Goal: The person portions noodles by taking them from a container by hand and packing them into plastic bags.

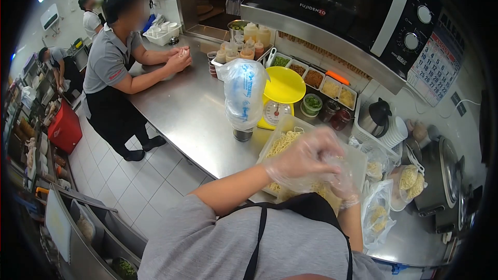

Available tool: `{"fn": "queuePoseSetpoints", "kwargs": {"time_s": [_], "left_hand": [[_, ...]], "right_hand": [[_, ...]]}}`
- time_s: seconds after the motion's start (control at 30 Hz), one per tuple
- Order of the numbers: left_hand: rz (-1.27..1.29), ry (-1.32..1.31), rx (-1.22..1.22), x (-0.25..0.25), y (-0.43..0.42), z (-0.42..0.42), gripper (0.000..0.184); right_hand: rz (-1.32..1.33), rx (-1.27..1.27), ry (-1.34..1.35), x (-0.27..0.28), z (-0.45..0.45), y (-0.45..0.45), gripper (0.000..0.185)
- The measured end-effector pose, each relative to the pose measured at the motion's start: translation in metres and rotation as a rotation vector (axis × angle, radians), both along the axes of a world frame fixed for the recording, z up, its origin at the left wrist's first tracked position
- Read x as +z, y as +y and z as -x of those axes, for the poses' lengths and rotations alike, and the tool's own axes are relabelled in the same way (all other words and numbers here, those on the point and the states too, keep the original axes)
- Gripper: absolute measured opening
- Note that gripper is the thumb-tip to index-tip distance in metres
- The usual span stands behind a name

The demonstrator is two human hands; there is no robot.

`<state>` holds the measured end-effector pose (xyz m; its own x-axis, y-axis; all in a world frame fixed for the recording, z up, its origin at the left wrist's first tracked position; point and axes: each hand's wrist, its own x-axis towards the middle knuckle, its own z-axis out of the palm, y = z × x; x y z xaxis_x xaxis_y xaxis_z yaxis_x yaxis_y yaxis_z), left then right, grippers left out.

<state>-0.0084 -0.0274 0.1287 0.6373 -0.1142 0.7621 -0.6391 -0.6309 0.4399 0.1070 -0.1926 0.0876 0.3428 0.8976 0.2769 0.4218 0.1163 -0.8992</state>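
1. Steel counter (189,101): our work surface.
2. Translucent tub (358,168): near side, under our hands; noodles (284,141) inside.
3. Yellow scale (283,89): just beyond tub, left of its centre.
4. Our left hand (306,156): clear-gloved, over tub, fingers curled; blurred, can't tell any grip.
5. Our right hand (344,182): gloved, just right of left; partly hidden, can't tell state.

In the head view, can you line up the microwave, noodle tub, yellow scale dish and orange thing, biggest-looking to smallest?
1. Microwave
2. Noodle tub, though it's partly hidden
3. Yellow scale dish
4. Orange thing
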Motion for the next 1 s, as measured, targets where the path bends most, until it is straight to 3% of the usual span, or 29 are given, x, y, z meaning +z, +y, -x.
{"fn": "queuePoseSetpoints", "kwargs": {"time_s": [0.07, 0.1, 0.17, 0.2, 0.27, 0.3, 0.37, 0.4, 0.5, 0.57, 0.6, 0.67, 0.8, 0.87, 1.0], "left_hand": [[1.079, 0.332, -0.487, 0.0, 0.022, 0.01, 0.054], [1.078, 0.337, -0.492, -0.003, 0.029, 0.008, 0.054], [0.792, 0.335, -0.399, -0.01, 0.037, 0.007, 0.069], [0.793, 0.333, -0.395, -0.012, 0.034, 0.008, 0.069], [0.329, 0.469, -0.516, -0.013, 0.017, 0.008, 0.066], [0.329, 0.469, -0.521, -0.028, 0.015, 0.0, 0.066], [0.049, 0.359, -0.397, -0.059, 0.015, -0.019, 0.061], [0.047, 0.355, -0.405, -0.063, 0.014, -0.024, 0.061], [0.105, 0.491, -0.429, -0.052, 0.006, -0.028, 0.052], [0.034, 0.732, -0.432, -0.051, -0.001, -0.033, 0.049], [0.033, 0.728, -0.429, -0.052, -0.003, -0.032, 0.049], [0.207, 0.789, -0.395, -0.048, -0.007, -0.021, 0.031], [0.312, 0.856, -0.432, -0.037, -0.007, -0.014, 0.028], [0.094, 0.821, -0.341, -0.037, -0.006, -0.018, 0.039], [0.115, 0.813, -0.4, -0.004, -0.003, -0.007, 0.04]], "right_hand": [[0.028, 0.206, 0.036, 0.001, -0.013, -0.007, 0.029], [0.039, 0.272, 0.049, 0.0, -0.015, -0.01, 0.027], [0.026, 0.009, 0.181, -0.006, -0.007, -0.011, 0.022], [0.028, 0.013, 0.181, -0.003, 0.0, -0.006, 0.022], [0.047, -0.158, -0.413, 0.03, 0.028, 0.013, 0.022], [0.049, -0.162, -0.415, 0.043, 0.036, 0.017, 0.022], [-0.074, -0.153, -0.761, 0.061, 0.043, 0.02, 0.022], [-0.072, -0.16, -0.766, 0.061, 0.038, 0.02, 0.022], [-0.003, -0.098, -0.66, 0.055, 0.025, 0.02, 0.024], [-0.023, -0.111, -0.35, 0.051, 0.025, 0.019, 0.029], [-0.025, -0.109, -0.354, 0.045, 0.023, 0.019, 0.029], [-0.078, -0.091, -0.008, 0.031, 0.022, 0.016, 0.039], [-0.037, -0.212, 0.307, 0.041, 0.03, 0.006, 0.049], [-0.351, -0.244, 0.124, 0.031, 0.018, 0.003, 0.052], [-0.323, -0.252, 0.032, 0.035, -0.002, -0.016, 0.052]]}}
